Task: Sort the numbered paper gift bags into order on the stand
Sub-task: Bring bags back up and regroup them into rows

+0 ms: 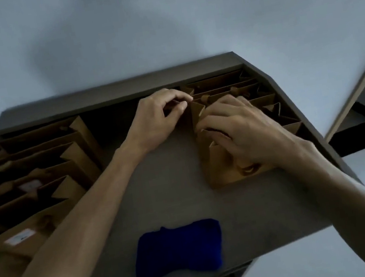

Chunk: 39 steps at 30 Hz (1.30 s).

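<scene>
Left hand (pixel 158 115) pinches the top edge of a paper bag (pixel 198 111) in the right-hand row on the stand (pixel 171 179); right hand (pixel 243 133) grips the nearest bag (pixel 222 168). A blue cloth (pixel 178 250) lies near.

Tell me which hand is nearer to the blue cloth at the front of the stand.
Right, narrowly. The right hand rests on a paper bag behind and to the right of the blue cloth; the left hand pinches a bag edge farther back.
</scene>
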Available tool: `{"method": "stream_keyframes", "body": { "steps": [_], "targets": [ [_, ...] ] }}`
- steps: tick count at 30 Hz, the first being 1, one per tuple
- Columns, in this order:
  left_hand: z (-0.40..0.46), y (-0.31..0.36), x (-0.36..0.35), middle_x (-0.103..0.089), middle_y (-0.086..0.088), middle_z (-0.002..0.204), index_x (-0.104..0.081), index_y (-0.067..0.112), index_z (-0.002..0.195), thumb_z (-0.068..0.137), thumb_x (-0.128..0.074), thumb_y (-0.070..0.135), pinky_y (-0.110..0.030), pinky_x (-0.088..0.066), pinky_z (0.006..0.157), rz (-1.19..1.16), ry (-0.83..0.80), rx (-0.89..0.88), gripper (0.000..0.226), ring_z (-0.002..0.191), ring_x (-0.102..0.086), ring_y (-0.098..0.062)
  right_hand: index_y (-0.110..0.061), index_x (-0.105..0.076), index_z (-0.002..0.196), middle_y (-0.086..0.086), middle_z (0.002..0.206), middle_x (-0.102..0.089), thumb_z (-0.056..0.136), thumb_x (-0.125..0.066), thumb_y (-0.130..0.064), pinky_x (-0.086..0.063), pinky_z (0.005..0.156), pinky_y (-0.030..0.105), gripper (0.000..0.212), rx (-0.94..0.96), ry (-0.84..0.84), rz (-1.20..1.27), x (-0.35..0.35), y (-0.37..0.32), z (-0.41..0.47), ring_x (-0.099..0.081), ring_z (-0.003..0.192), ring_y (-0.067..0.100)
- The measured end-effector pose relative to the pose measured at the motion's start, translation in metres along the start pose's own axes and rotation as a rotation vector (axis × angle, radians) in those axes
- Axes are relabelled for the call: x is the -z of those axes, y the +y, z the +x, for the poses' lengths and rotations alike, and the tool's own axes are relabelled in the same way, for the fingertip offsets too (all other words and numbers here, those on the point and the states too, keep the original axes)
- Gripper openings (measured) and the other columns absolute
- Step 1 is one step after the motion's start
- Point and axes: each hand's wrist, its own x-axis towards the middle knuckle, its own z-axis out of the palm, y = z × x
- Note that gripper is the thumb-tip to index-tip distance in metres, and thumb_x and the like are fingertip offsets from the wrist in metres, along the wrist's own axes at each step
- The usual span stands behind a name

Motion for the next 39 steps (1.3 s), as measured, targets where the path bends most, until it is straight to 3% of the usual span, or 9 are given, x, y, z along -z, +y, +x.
{"method": "stream_keyframes", "body": {
  "steps": [7, 10, 14, 19, 24, 30, 35, 39],
  "targets": [
    [-0.122, 0.006, 0.035, -0.069, 0.002, 0.106, -0.067, 0.01, 0.113, 0.097, -0.056, 0.013, -0.021, -0.053, 0.086, -0.084, 0.119, 0.15, 0.02, 0.101, -0.066, -0.006, -0.019, -0.065, 0.117, 0.001, 0.122, -0.061, 0.101, -0.052, -0.026, -0.047, 0.087, 0.033, 0.022, 0.249, -0.016, 0.246, -0.061, -0.066, -0.024, -0.054, 0.114, 0.014],
    [-0.172, 0.001, 0.036, -0.069, 0.002, 0.105, -0.066, 0.01, 0.113, 0.096, -0.056, 0.012, -0.024, -0.055, 0.085, -0.113, 0.126, 0.249, 0.02, 0.1, -0.067, -0.008, -0.026, -0.061, 0.124, -0.004, 0.132, -0.056, 0.101, -0.05, -0.037, -0.046, 0.092, 0.033, 0.028, 0.251, -0.147, 0.369, -0.091, -0.091, -0.041, -0.05, 0.12, 0.011],
    [-0.224, -0.015, 0.031, -0.07, 0.01, 0.104, -0.067, 0.018, 0.111, 0.096, -0.055, 0.017, -0.023, -0.056, 0.083, -0.154, 0.085, 0.398, 0.02, 0.098, -0.068, -0.004, -0.037, -0.041, 0.141, -0.008, 0.149, -0.041, 0.098, -0.039, -0.053, -0.04, 0.107, 0.037, 0.046, 0.229, -0.351, 0.262, -0.129, -0.12, -0.062, -0.041, 0.132, 0.017],
    [-0.264, -0.033, 0.023, -0.07, 0.011, 0.1, -0.069, 0.021, 0.108, 0.094, -0.059, 0.012, -0.019, -0.053, 0.081, -0.115, 0.09, 0.506, 0.02, 0.094, -0.066, 0.001, -0.036, -0.037, 0.142, -0.006, 0.148, -0.042, 0.098, -0.036, -0.051, -0.042, 0.102, 0.039, 0.047, 0.131, -0.321, 0.193, -0.144, -0.123, -0.044, -0.046, 0.127, 0.019],
    [-0.269, -0.035, 0.02, -0.071, 0.01, 0.094, -0.071, 0.018, 0.106, 0.094, -0.06, 0.012, -0.013, -0.049, 0.079, -0.148, 0.133, 0.528, 0.017, 0.091, -0.067, -0.003, -0.035, -0.033, 0.145, -0.002, 0.15, -0.04, 0.099, -0.043, -0.048, -0.038, 0.105, 0.046, 0.049, -0.059, -0.332, 0.151, -0.169, -0.106, 0.035, -0.043, 0.131, 0.025],
    [-0.271, -0.039, 0.013, -0.067, 0.01, 0.102, -0.07, 0.018, 0.107, 0.095, -0.06, 0.016, -0.012, -0.046, 0.086, -0.027, 0.055, 0.475, 0.015, 0.096, -0.06, 0.002, -0.034, -0.027, 0.149, 0.004, 0.154, -0.034, 0.1, -0.045, -0.041, -0.031, 0.112, 0.054, 0.053, -0.262, -0.373, 0.096, -0.204, -0.104, 0.117, -0.039, 0.134, 0.033],
    [-0.273, -0.041, 0.002, -0.062, 0.002, 0.106, -0.069, 0.016, 0.106, 0.097, -0.05, 0.025, -0.025, -0.044, 0.087, 0.136, -0.088, 0.322, 0.022, 0.1, -0.052, -0.012, -0.039, -0.028, 0.149, -0.001, 0.158, -0.029, 0.101, -0.036, -0.048, -0.033, 0.109, 0.05, 0.049, -0.181, -0.318, 0.096, -0.192, -0.108, 0.079, -0.039, 0.133, 0.028],
    [-0.274, -0.041, -0.001, -0.059, 0.001, 0.109, -0.067, 0.018, 0.109, 0.098, -0.043, 0.031, -0.027, -0.043, 0.087, 0.16, -0.102, 0.302, 0.029, 0.101, -0.049, -0.012, -0.039, -0.033, 0.148, -0.004, 0.157, -0.032, 0.101, -0.033, -0.048, -0.042, 0.101, 0.044, 0.048, -0.103, -0.263, 0.086, -0.17, -0.118, 0.012, -0.047, 0.126, 0.024]
  ]
}}
